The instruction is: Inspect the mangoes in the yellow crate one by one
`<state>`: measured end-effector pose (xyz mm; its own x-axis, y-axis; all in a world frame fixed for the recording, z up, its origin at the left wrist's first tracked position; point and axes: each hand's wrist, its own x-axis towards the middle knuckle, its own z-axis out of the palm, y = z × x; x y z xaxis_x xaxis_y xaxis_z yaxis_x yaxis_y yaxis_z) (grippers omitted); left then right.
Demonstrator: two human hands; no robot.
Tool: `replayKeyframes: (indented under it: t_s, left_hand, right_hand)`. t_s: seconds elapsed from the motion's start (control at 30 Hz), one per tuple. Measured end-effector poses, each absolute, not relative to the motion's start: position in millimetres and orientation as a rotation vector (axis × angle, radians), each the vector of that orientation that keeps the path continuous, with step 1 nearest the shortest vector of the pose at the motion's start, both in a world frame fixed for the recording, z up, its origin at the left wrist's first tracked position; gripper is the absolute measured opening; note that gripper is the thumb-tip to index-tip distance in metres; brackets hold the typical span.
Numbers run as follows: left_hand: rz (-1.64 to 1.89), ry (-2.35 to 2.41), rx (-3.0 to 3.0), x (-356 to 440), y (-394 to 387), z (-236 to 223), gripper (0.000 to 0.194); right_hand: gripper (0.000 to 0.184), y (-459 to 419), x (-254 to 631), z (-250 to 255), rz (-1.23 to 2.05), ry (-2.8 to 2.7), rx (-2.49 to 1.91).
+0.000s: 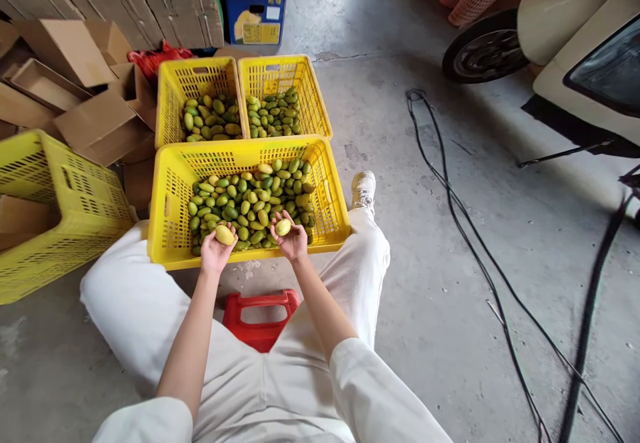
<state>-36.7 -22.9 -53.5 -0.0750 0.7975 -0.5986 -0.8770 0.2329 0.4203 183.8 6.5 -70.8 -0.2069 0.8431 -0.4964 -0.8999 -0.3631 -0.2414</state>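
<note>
My left hand (216,251), palm up, cups a yellow oval fruit (225,234) over the near edge of the front yellow crate (240,152). Held the same way to its right, my right hand (294,240) has a smaller pale yellow-green fruit (283,228) in its curled fingers. Beneath and beyond both hands lie many small oval fruits (243,208), green to yellow, spread over the crate's floor. Their exact kind is hard to tell, though they resemble small mangoes. The crate stands between my legs.
Two more yellow crates (197,68) (285,63) with similar fruit stand behind. At left are a tilted yellow-green crate (95,193) and cardboard boxes (95,123). A red stool (260,333) is under me. Black cables (463,210) and a parked vehicle (560,26) are at right.
</note>
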Motion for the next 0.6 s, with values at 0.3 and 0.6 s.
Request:
replayKeyframes:
  t_s: [0.3, 0.6]
  left_hand:
    - [1.354, 0.867, -0.016, -35.4, -22.9, -56.3, 0.014]
    - [1.355, 0.866, -0.084, -35.6, -22.9, -47.9, 0.013]
  right_hand:
    - [0.022, 4.5, 181.5, -65.2, 1.957, 0.006, -0.701]
    - [0.024, 4.3, 183.8, -68.6, 1.982, 0.011, -0.690]
